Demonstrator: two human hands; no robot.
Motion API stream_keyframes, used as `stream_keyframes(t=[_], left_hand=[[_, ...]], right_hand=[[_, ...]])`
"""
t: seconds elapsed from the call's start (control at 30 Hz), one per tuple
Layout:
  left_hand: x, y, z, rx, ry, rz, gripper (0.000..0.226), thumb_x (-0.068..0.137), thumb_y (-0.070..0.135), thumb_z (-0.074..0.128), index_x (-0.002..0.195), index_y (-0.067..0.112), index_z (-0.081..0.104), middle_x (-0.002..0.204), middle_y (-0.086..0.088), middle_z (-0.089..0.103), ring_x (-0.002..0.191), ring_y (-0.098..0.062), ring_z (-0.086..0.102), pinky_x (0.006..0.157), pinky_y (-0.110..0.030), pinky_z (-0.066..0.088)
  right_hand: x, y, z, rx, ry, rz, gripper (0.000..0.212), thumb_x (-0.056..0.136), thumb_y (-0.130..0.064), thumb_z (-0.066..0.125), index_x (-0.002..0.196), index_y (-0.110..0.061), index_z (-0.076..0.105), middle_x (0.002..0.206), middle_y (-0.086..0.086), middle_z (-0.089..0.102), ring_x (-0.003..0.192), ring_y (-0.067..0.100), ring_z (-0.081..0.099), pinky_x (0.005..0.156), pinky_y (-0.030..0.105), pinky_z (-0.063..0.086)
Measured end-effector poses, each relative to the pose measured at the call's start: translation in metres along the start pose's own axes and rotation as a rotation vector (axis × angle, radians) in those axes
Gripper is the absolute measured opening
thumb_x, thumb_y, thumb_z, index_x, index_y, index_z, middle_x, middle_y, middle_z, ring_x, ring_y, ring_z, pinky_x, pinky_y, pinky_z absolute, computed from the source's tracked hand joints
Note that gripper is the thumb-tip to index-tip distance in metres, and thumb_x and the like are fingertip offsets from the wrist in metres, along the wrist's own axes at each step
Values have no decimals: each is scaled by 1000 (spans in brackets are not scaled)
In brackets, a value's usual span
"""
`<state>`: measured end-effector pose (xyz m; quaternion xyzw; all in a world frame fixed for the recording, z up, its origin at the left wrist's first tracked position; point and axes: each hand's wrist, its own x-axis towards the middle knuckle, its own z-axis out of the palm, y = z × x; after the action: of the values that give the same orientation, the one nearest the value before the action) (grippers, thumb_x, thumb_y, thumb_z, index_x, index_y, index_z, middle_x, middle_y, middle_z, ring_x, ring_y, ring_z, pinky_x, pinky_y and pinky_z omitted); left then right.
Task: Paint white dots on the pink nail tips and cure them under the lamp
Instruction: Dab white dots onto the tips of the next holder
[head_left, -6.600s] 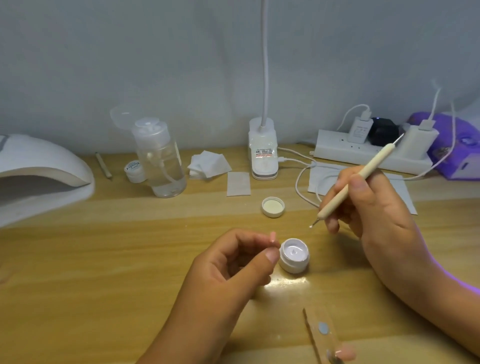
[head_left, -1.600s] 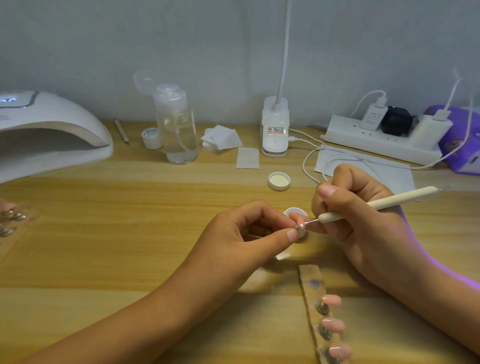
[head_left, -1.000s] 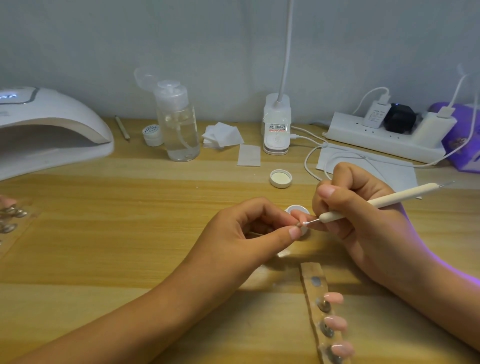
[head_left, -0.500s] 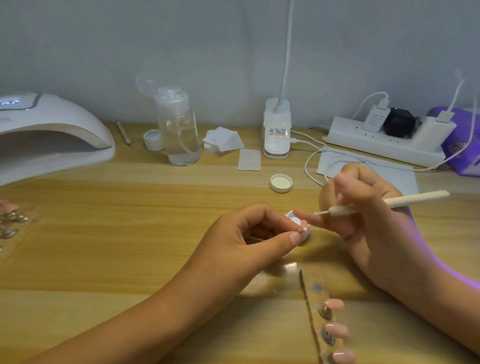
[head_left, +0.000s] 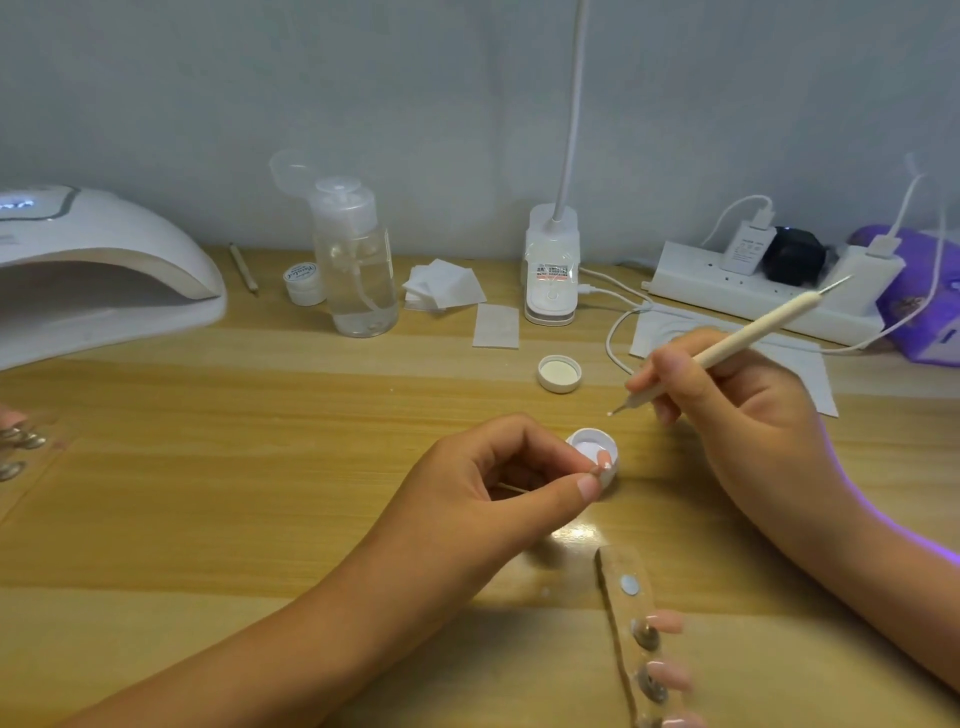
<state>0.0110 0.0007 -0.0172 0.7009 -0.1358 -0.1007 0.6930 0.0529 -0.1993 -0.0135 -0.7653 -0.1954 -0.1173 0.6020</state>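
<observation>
Fingers (head_left: 584, 487) of the left hand (head_left: 498, 483) are pinched on one pink nail tip (head_left: 604, 460), held just over the near rim of the open white gel jar (head_left: 589, 446). It looks like it's mounted on a thin stick, but that's hard to make out. The right hand (head_left: 727, 410) has its fingers wrapped round the dotting pen (head_left: 727, 345), whose point hangs above and behind the jar, touching nothing.

Best bet for this person: rest both wrists on the table, dip shallow, touch straight down, then lift off without dragging.

The wooden table (head_left: 208, 493) is pretty busy. A white curing lamp (head_left: 104, 260) sits far left against the grey wall. There's a power strip (head_left: 753, 296) back right, a clear pump bottle (head_left: 358, 275), a strip of pink tips (head_left: 649, 654) at the near edge, and the jar lid (head_left: 559, 372) lying upturned.
</observation>
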Motion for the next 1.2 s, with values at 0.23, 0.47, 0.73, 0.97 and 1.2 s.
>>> stream_keyframes(t=[0.23, 0.47, 0.73, 0.97, 1.2], left_hand=[[-1, 2, 1, 0, -4, -5, 3, 72, 26, 74, 74, 26, 71, 68, 10, 66, 64, -3, 56, 58, -14, 44], [-1, 1, 1, 44, -21, 8, 3, 73, 26, 73, 75, 26, 72, 73, 6, 67, 68, -4, 58, 60, -17, 47], [-2, 1, 2, 40, -37, 26, 3, 76, 24, 71, 79, 26, 71, 74, 11, 67, 68, -1, 58, 61, -15, 47], [-1, 1, 2, 22, -55, 47, 6, 78, 22, 72, 81, 27, 72, 78, 10, 69, 71, -2, 59, 64, -14, 48], [0, -1, 1, -1, -30, 56, 6, 76, 25, 73, 80, 30, 73, 78, 11, 70, 72, 0, 60, 66, -16, 51]], right_hand=[[-4, -3, 6, -223, -132, -59, 22, 93, -39, 53, 77, -28, 63, 72, -13, 60, 67, 5, 49, 63, 9, 37], [-4, -3, 8, -259, -192, -89, 17, 92, -38, 54, 81, -28, 63, 77, -15, 62, 72, 10, 56, 66, 17, 43], [-4, -2, 6, -137, -85, -63, 19, 93, -33, 54, 80, -26, 65, 73, -7, 60, 68, 8, 53, 67, 12, 42], [-3, -7, 4, 537, -35, 107, 25, 76, -16, 77, 71, -21, 53, 64, -3, 52, 61, 7, 55, 76, 30, 55], [-4, -9, 8, 617, -81, 142, 4, 78, -21, 60, 74, -22, 60, 59, -6, 48, 53, 5, 49, 70, 34, 57]])
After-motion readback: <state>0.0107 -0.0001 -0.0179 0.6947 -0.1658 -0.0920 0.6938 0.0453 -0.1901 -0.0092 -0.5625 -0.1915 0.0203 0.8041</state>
